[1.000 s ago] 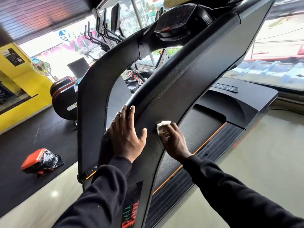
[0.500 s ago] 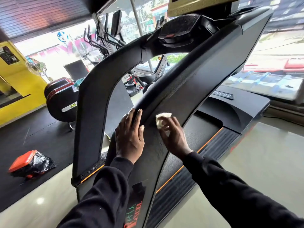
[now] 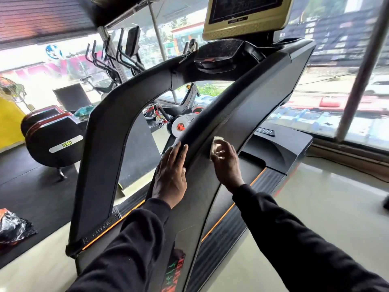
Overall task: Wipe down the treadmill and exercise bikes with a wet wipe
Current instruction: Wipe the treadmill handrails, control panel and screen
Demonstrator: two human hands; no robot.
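Your right hand [image 3: 226, 163] holds the wet wipe [image 3: 216, 145] bunched under curled fingers and presses it against the outer face of the treadmill's near upright [image 3: 242, 114]. The wipe is a small, crumpled white wad; it has no clear long axis. It sits about midway up the upright, just right of the rounded handrail [image 3: 202, 123].

Your left hand [image 3: 170, 173] lies flat with its fingers straight and together. The fingertips rest on the lower end of the handrail; the palm lies on the upright's inner edge. This hand holds nothing. The two hands are near each other, with the handrail's ridge between them.

The treadmill [image 3: 109, 131] stands with its long axis running from your lower left toward the window at upper right. The near upright rises from the base at bottom centre and leans up and to the right toward the console [image 3: 221, 55]. The far upright follows a parallel arc on the left. A gold-framed screen [image 3: 248, 15] sits on top of the console, facing you. The belt deck [image 3: 248, 178], edged by an orange stripe, runs between the uprights to the black motor cover [image 3: 280, 150] at the far end.

An exercise bike [image 3: 185, 114] with a red-marked flywheel shows through the gap between the uprights. A black and red machine [image 3: 52, 131] stands at left on the dark floor mat. A red-and-black bag [image 3: 12, 226] lies at the left edge of the floor.
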